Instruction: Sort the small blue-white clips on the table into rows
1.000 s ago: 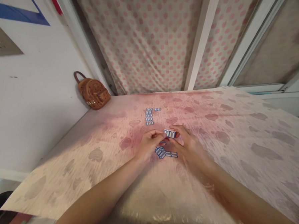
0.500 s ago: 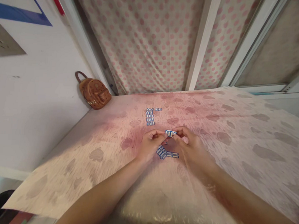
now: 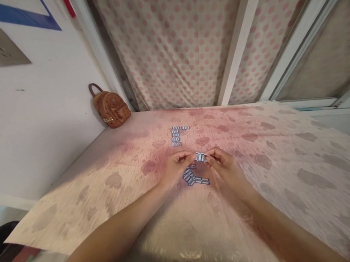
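Note:
Between my two hands is a small white strip with blue-edged boxes (image 3: pixel 201 157), which looks like a sheet of labels. My left hand (image 3: pixel 177 168) pinches its left end between thumb and fingers. At the other end, the thumb and fingers of my right hand (image 3: pixel 224 167) are closed on it. Just below the hands lies a loose, overlapping pile of similar blue-and-white strips (image 3: pixel 189 177), partly covered by my left hand. Farther off, more strips (image 3: pixel 176 135) are laid out in a column of short rows, with one strip (image 3: pixel 185 128) beside the top row.
A patterned cloth (image 3: pixel 112 206) covers the table. A small brown backpack (image 3: pixel 113 109) leans against the wall at the table's far left corner. Behind the table hangs a dotted curtain (image 3: pixel 173 49) with a white frame post (image 3: pixel 239 44). A wall socket (image 3: pixel 9 48) is at left.
The held strip has shifted slightly to the right and is turned a little, with both hands still gripping it. The pile and the column of strips look the same.

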Demonstrator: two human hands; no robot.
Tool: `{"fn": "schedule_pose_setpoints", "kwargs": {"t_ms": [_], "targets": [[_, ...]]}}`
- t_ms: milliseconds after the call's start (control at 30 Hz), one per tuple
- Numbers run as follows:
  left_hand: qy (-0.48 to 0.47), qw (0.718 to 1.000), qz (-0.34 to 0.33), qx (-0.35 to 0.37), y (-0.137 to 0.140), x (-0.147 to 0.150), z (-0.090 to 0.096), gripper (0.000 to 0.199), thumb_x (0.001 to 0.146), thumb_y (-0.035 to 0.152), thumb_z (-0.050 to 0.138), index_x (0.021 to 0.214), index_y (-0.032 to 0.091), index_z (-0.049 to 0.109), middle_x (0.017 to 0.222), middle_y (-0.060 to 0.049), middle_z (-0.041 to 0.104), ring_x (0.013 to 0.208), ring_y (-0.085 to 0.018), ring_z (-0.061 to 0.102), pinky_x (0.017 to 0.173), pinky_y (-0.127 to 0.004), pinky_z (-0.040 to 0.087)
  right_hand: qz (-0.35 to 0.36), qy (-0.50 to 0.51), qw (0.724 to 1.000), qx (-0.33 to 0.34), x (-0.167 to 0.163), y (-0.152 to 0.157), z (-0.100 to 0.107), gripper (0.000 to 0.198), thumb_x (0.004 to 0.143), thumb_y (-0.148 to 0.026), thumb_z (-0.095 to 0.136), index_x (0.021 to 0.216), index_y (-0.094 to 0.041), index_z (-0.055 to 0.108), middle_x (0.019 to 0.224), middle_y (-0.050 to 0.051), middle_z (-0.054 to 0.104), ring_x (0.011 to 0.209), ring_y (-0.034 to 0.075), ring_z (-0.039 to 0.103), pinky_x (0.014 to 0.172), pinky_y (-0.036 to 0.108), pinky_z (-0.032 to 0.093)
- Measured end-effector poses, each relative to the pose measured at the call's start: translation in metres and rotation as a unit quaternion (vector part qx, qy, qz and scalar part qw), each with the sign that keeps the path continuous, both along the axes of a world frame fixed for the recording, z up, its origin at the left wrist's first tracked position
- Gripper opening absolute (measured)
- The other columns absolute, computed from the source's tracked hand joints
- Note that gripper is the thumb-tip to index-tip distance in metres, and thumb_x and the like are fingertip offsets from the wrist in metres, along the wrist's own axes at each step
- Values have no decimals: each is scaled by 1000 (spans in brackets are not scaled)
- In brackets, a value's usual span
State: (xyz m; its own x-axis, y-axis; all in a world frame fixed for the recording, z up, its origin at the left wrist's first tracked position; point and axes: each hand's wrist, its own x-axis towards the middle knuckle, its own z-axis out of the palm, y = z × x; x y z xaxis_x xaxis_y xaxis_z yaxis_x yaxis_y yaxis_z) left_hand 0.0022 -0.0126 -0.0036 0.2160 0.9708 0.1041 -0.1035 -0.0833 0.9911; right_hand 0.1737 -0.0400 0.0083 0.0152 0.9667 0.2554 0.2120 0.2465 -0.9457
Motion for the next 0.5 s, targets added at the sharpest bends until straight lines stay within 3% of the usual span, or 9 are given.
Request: {"fn": "schedule_pose_setpoints", "kwargs": {"t_ms": [267, 400, 500], "targets": [[43, 998, 16, 46, 5, -3, 1, 20, 82, 36, 72, 78, 17, 76, 71, -2, 68, 66, -14, 57, 64, -25, 43, 25, -4, 1000, 2, 2, 2, -7, 17, 92, -33, 54, 84, -21, 63, 78, 1, 62, 76, 18, 58, 71, 31, 43], [71, 990, 75, 94, 19, -15, 2, 18, 82, 35, 72, 77, 17, 76, 76, -3, 71, 70, -16, 61, 69, -27, 46, 27, -85, 996, 27, 4, 5, -14, 17, 94, -31, 50, 93, -23, 65, 91, 4, 68, 86, 21, 61, 76, 33, 44], [70, 987, 101, 105, 30, -25, 1, 18, 81, 34, 71, 77, 16, 76, 76, -3, 71, 70, -16, 61, 69, -27, 47, 68, -162, 984, 37, 5, 5, -14, 17, 93, -27, 48, 92, -23, 65, 91, 5, 69, 82, 22, 62, 73, 34, 44]]}}
